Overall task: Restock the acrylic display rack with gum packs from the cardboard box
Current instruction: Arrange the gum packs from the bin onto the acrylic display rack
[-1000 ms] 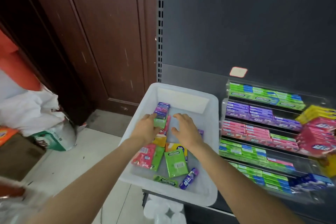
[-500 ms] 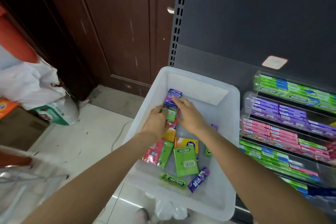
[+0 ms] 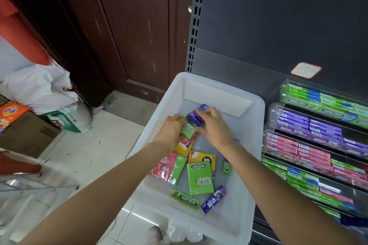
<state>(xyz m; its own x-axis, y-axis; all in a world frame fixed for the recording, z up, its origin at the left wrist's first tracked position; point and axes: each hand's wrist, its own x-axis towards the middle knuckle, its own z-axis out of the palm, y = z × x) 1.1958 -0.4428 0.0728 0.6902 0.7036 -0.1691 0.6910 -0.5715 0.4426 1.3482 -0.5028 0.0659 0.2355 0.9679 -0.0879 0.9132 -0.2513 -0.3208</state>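
Observation:
A white plastic bin (image 3: 256, 145) holds loose gum packs. My left hand (image 3: 171, 131) grips a small green pack (image 3: 188, 131) near the bin's far end. My right hand (image 3: 214, 125) pinches a purple pack (image 3: 196, 117) just above the green one. Other packs lie lower in the bin: a large green Doublemint pack (image 3: 199, 178), a green stick pack (image 3: 185, 198), a purple stick pack (image 3: 214, 200) and a pink pack (image 3: 164, 166). The acrylic display rack (image 3: 278, 105) stands to the right, its tiers lined with green, purple and pink packs.
A dark shelf back panel (image 3: 278, 26) rises behind the bin and rack. A brown wooden door (image 3: 129, 36) is to the left. White bags (image 3: 39, 89) and a cardboard box (image 3: 25, 135) sit on the tiled floor at left.
The view has shifted left and closer. My right hand has closed onto the purple pack, and my left hand keeps its hold on the green pack beside it.

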